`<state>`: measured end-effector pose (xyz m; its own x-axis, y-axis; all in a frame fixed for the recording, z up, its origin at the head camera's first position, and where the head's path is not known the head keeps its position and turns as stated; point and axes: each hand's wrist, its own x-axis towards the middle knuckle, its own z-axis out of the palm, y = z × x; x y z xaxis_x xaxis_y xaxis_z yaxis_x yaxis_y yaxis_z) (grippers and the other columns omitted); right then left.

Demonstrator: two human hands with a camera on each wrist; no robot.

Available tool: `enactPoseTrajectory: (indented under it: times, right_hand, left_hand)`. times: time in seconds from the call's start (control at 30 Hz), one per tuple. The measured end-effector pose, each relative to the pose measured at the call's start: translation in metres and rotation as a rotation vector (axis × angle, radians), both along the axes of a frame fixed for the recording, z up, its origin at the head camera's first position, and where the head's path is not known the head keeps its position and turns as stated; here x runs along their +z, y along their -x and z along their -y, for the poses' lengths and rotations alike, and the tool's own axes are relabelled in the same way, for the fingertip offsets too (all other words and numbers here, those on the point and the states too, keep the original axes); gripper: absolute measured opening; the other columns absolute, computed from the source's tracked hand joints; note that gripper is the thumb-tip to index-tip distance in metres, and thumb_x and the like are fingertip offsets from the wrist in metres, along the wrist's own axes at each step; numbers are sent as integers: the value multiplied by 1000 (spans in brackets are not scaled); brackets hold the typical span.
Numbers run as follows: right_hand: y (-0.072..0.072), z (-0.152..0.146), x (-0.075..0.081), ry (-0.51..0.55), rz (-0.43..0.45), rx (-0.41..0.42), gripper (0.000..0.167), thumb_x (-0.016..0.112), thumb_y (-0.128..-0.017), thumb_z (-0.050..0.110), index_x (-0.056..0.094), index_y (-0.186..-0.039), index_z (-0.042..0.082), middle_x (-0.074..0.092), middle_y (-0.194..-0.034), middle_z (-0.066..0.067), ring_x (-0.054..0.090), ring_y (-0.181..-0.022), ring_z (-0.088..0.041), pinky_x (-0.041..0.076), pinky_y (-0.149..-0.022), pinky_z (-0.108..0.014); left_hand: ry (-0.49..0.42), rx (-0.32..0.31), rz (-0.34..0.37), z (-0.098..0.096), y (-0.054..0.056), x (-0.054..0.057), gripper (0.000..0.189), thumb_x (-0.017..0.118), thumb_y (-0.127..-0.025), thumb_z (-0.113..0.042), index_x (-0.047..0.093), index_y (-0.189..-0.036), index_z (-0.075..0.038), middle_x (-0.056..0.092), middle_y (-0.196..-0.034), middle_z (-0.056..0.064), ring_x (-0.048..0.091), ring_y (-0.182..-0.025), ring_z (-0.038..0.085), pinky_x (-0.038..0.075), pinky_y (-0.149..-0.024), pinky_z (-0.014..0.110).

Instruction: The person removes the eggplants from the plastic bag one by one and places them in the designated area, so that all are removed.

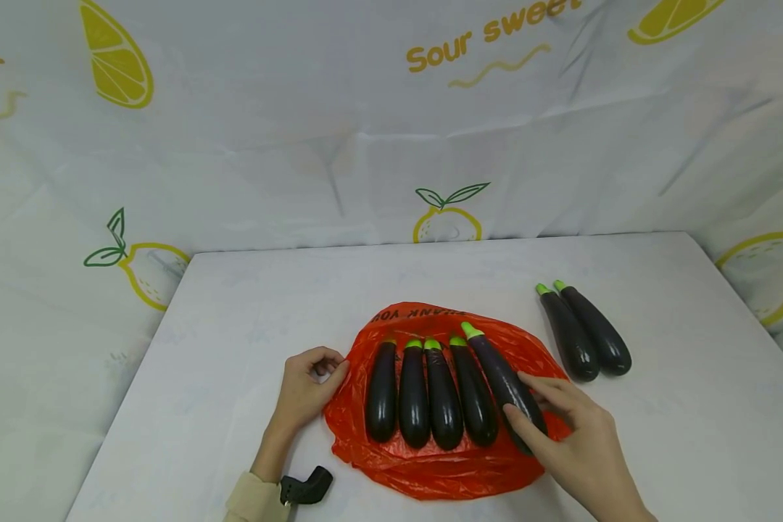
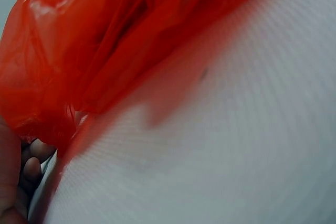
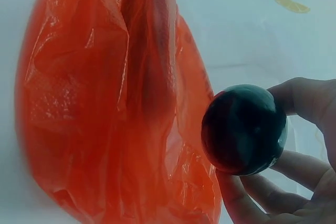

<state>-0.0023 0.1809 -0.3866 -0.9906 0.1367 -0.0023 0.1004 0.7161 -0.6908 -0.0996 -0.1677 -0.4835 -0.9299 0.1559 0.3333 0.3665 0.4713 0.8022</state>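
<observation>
Hands at a red bag: right hand (image 1: 581,429) grips an eggplant (image 1: 497,371), left hand (image 1: 308,386) pinches the rim

Right of lower centre in the head view, the right hand's thumb and fingers curl round the dark, rounded lower end of the eggplant, whose green tip points to the upper left. It slants over the right part of the red plastic bag (image 1: 433,480); whether it touches the plastic, I cannot tell. At the bag's left edge, the left hand holds the plastic between thumb and fingers.

Just left of the held eggplant, four more eggplants (image 1: 445,397) lie side by side within the bag's outline, green tips upward. Upside-down lettering (image 1: 417,312) reading "THANK YOU" crosses the bag's upper edge.

Farther out, toward the upper right, two eggplants (image 1: 568,335) lie touching on the white worktop (image 1: 248,312). Near the bottom edge, left of centre, a black device (image 1: 309,487) sits by a beige sleeve (image 1: 259,499). Across the top hangs a pale, lemon-printed sheet (image 1: 267,109).
</observation>
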Motion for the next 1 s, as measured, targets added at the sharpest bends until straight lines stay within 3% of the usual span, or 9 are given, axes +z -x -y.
enactPoseTrajectory:
  times: [0.2, 0.47, 0.67, 0.73, 0.8, 0.9, 1.0]
  right_hand:
    - [1, -5, 0, -14, -57, -13, 50, 88, -81, 22, 71, -125, 6, 72, -115, -17, 68, -94, -25, 63, -72, -40]
    - [2, -13, 1, -3, -108, -46, 49, 88, -80, 19, 72, -124, 6, 71, -117, -20, 69, -95, -31, 62, -75, -53]
    - [4, -21, -1, -2, -153, -71, 50, 89, -78, 15, 72, -123, 4, 71, -118, -22, 69, -94, -34, 62, -74, -52]
    - [5, -23, -2, -4, -179, -80, 49, 89, -77, 14, 73, -122, 4, 71, -117, -21, 70, -92, -31, 62, -74, -48]
    - [6, -26, -2, -2, -202, -87, 49, 90, -77, 13, 73, -122, 4, 72, -116, -19, 69, -90, -15, 62, -76, -29]
    - [7, -31, -2, 14, -233, -93, 48, 89, -77, 10, 73, -121, 4, 72, -115, -18, 60, -86, 9, 50, -76, -3]
    - [9, -36, -2, 33, -252, -101, 47, 88, -77, 7, 73, -121, 3, 71, -115, -20, 49, -85, 21, 38, -75, 7]
  left_hand:
    - [-2, 1, -13, 0, 0, 0, 5, 75, -89, -13, 75, -86, -10, 69, -74, -3, 53, -69, 4, 49, -64, 21]
    - [5, 5, -1, 0, 1, -1, 8, 76, -89, -15, 76, -87, -8, 69, -75, -4, 54, -69, 5, 49, -65, 21]
    - [6, 4, -3, 0, 1, -2, 8, 75, -90, -15, 75, -87, -7, 69, -75, -3, 54, -69, 5, 49, -65, 21]
    - [4, 2, 3, 0, 1, -1, 10, 75, -90, -15, 75, -88, -6, 69, -75, -3, 54, -70, 5, 50, -65, 21]
    - [4, 2, 7, 0, 1, -1, 12, 75, -90, -17, 75, -87, -5, 69, -75, -4, 54, -70, 5, 50, -65, 21]
    - [3, 5, 6, 0, 0, -2, 9, 76, -89, -16, 75, -86, -7, 69, -75, -4, 54, -69, 5, 50, -65, 21]
    - [0, 5, -1, 0, 0, -2, 8, 76, -89, -15, 75, -86, -7, 69, -75, -3, 54, -69, 5, 49, -65, 21]
